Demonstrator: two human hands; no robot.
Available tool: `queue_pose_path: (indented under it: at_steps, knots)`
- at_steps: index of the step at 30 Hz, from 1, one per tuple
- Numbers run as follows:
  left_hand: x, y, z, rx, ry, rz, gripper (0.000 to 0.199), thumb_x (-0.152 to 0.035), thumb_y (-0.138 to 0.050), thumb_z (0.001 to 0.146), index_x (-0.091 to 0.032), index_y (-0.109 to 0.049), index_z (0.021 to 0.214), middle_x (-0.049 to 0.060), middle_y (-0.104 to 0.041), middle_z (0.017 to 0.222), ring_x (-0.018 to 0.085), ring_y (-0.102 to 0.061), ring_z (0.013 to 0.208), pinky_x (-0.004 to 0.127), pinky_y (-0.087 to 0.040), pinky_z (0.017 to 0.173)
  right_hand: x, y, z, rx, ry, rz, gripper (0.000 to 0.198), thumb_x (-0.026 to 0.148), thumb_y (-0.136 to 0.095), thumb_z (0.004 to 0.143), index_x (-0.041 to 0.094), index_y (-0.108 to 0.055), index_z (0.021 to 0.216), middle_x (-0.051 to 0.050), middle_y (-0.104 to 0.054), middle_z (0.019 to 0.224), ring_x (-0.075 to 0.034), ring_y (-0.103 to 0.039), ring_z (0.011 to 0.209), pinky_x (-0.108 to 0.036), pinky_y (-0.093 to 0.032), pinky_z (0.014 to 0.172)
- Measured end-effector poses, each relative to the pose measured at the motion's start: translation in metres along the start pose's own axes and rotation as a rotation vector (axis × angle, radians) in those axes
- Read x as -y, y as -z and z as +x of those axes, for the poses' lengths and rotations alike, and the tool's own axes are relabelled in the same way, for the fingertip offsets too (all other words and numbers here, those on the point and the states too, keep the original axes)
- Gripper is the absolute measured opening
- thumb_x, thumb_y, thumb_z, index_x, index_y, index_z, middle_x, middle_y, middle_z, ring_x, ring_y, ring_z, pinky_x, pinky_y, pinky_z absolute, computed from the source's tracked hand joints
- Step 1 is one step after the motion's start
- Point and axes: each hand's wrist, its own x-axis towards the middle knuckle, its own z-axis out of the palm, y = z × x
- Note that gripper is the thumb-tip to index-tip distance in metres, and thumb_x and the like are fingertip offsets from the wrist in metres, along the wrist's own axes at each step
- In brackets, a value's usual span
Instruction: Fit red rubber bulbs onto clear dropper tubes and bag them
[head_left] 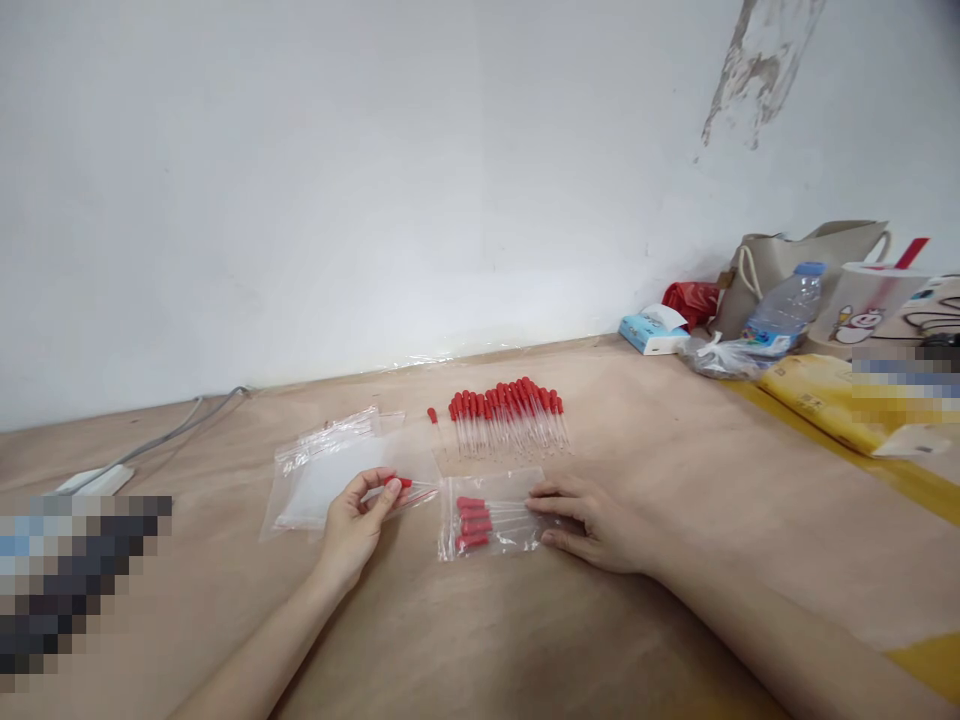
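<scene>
My left hand (360, 520) pinches a glass dropper by its red rubber bulb (399, 482), its thin clear tube pointing right toward a clear zip bag (510, 485). Inside that bag lie several red-bulbed droppers (472, 522), bulbs at the left beside the zip end. My right hand (592, 525) rests on the bag's right end, thumb and fingers apart. Behind the bag, a row of loose droppers (510, 405) lies with bulbs toward the wall, and a single dropper (432, 416) is just left of it. A stack of zip bags (322, 480) lies behind and left of my left hand.
Brown paper covers the table (450, 640), which meets a white wall (375, 200). At the right stand a tissue pack (652, 330), a plastic bottle (787, 300), a cup (862, 300), a grey bag (810, 250) and a yellow packet (825, 400). A cable (172, 437) runs at the left.
</scene>
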Motion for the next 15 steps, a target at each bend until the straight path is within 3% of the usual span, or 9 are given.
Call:
queue_pose_path:
  at_steps: [8, 15]
  knots:
    - [-0.014, -0.01, -0.011, 0.249, 0.063, 0.196, 0.042, -0.044, -0.067, 0.062, -0.014, -0.061, 0.091, 0.007, -0.069, 0.085, 0.02, -0.064, 0.078, 0.031, -0.048, 0.074, -0.002, 0.002, -0.001, 0.009, 0.042, 0.019, 0.037, 0.035, -0.052, 0.081, 0.025, -0.054, 0.117, -0.007, -0.053, 0.117, -0.02, -0.049, 0.106, -0.035, -0.039, 0.092]
    - [-0.016, -0.028, -0.008, 0.349, -0.049, 0.322, 0.033, -0.036, -0.063, 0.065, -0.014, -0.062, 0.09, 0.007, -0.068, 0.083, 0.019, -0.063, 0.076, 0.031, -0.047, 0.071, -0.002, 0.004, 0.001, 0.041, 0.122, 0.06, 0.035, 0.032, -0.051, 0.082, 0.025, -0.055, 0.116, -0.006, -0.053, 0.118, -0.019, -0.047, 0.109, -0.036, -0.037, 0.095]
